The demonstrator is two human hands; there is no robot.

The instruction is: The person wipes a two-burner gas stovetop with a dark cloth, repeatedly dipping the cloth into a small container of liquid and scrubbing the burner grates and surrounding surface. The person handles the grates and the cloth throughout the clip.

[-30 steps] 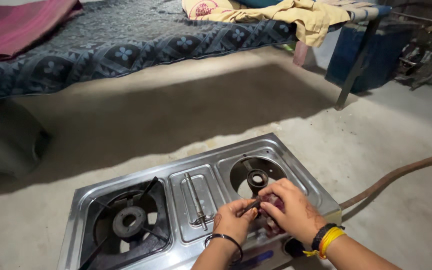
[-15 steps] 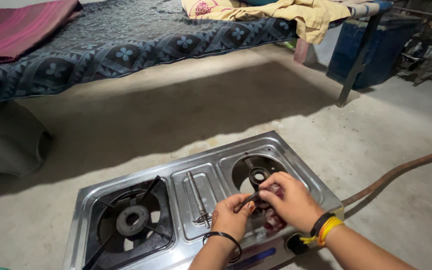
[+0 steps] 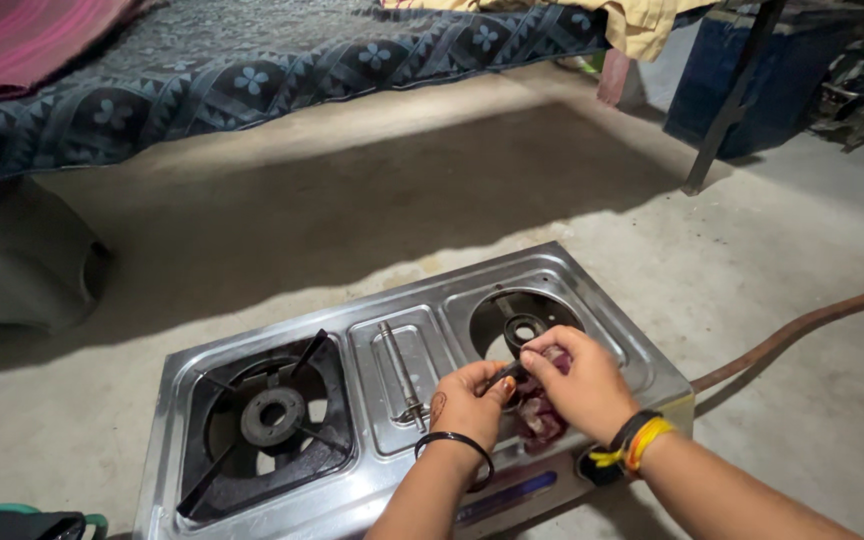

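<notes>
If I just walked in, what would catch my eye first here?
A shiny steel two-burner gas stove sits on the bare concrete floor. Over its right burner opening, the left hand and right hand hold a small dark metal part and a reddish cloth. Behind, a dark patterned bedcover drapes a cot.

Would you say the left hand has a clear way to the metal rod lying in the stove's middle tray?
Probably yes: the left hand is beside the metal rod, with nothing between them.
</notes>
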